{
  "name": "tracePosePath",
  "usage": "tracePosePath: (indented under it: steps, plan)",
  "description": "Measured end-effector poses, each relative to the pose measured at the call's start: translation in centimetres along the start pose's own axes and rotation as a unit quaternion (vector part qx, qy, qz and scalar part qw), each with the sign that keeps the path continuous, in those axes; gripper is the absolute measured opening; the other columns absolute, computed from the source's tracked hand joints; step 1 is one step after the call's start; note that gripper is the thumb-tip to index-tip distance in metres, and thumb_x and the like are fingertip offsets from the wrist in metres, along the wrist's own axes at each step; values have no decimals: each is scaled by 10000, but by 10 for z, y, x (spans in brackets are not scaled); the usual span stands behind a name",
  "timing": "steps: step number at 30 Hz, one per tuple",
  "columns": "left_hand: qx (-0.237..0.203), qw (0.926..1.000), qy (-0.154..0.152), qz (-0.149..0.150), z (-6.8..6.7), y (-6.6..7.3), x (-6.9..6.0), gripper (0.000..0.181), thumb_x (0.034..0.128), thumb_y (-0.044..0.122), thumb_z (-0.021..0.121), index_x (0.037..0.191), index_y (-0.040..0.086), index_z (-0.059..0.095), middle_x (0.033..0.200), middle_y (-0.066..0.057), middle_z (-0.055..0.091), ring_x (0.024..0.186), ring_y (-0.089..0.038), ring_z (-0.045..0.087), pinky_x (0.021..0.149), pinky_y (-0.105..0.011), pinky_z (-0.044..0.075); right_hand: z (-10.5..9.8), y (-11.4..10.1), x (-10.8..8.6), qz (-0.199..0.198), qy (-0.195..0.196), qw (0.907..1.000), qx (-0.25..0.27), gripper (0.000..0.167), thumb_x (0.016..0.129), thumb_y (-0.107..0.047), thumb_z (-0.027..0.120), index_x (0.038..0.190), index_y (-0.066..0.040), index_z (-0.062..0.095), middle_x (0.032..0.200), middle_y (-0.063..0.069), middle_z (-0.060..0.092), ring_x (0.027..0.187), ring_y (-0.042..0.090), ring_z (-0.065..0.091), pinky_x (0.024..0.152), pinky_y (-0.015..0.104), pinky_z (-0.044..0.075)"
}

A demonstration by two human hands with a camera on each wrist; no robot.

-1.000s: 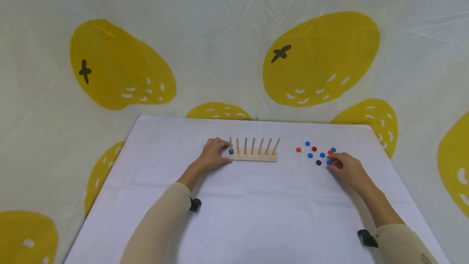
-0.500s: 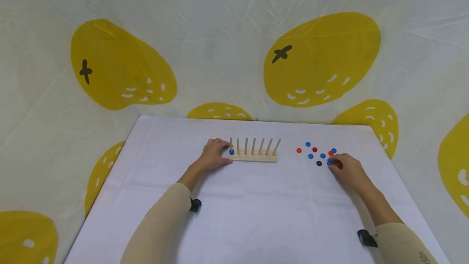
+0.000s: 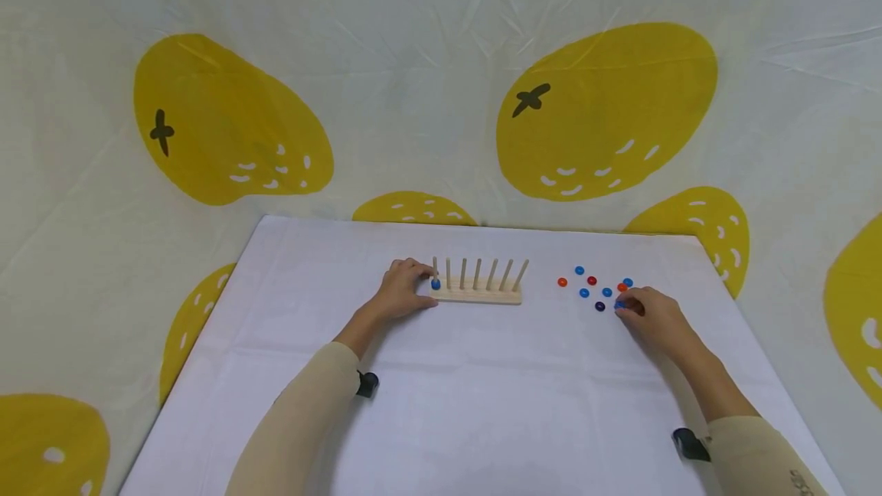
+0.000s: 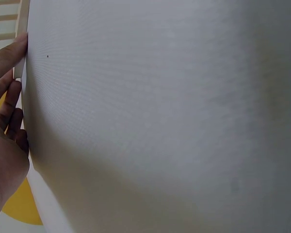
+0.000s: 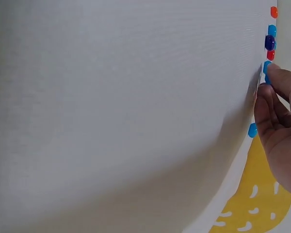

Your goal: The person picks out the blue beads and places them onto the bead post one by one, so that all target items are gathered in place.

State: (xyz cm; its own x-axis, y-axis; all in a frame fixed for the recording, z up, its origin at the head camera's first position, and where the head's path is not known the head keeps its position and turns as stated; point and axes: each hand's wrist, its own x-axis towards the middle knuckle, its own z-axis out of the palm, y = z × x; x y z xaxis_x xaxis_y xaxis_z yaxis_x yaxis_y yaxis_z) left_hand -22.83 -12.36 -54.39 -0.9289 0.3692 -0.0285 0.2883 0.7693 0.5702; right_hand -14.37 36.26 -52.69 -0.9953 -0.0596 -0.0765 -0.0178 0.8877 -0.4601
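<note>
A wooden peg rack (image 3: 482,295) with a row of upright pegs stands on the table, a blue bead (image 3: 436,285) low on its leftmost peg. My left hand (image 3: 402,289) grips the rack's left end, thumb at the front and fingers behind. The left wrist view shows the thumb against the rack's base (image 4: 21,68). To the right, my right hand (image 3: 654,318) pinches a blue bead (image 3: 619,305) between thumb and fingers, low over the cloth; the fingers partly hide it. Nearest to it lie a dark purple bead (image 3: 600,307) and an orange bead (image 3: 622,288).
Several more beads are scattered left of the right hand, among them a red bead (image 3: 592,280), an orange bead (image 3: 562,282) and a blue bead (image 3: 579,270). A white cloth (image 3: 482,389) covers the table. Behind its back edge hangs a fruit-print curtain (image 3: 413,98).
The right thumb and fingers have closed on the blue bead and lifted slightly. My left hand and the rack have stayed in place.
</note>
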Motion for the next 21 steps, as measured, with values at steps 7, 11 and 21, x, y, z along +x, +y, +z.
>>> tracePosePath:
  steps: [7, 11, 21]
  plan:
    - [-22, 10000, -15, -25, -1, 0, 0, 598, 804, 336, 898, 1327, 150, 675, 1286, -56, 622, 1313, -297, 469, 1132, -485, 372, -6, -10, 2, -302, 244, 9992, 7, 320, 941, -192, 767, 1195, -18, 677, 1027, 145, 683, 916, 272, 578, 801, 356, 553]
    - [9, 10000, 6, 2, 0, -1, 0, 598, 805, 340, 897, 1328, 153, 673, 1288, -58, 625, 1305, -294, 475, 1126, -485, 380, -11, -18, 3, -525, 428, 9977, 80, 289, 934, -167, 774, 1177, -36, 689, 1016, 119, 694, 906, 253, 580, 750, 229, 523]
    - [84, 9999, -24, 54, 1, -3, 2, 603, 807, 350, 894, 1330, 148, 671, 1290, -62, 626, 1298, -294, 481, 1126, -487, 383, -26, -49, 7, -866, 728, 9935, 143, 263, 938, -158, 765, 1165, -53, 682, 966, 80, 684, 870, 236, 568, 703, 141, 477]
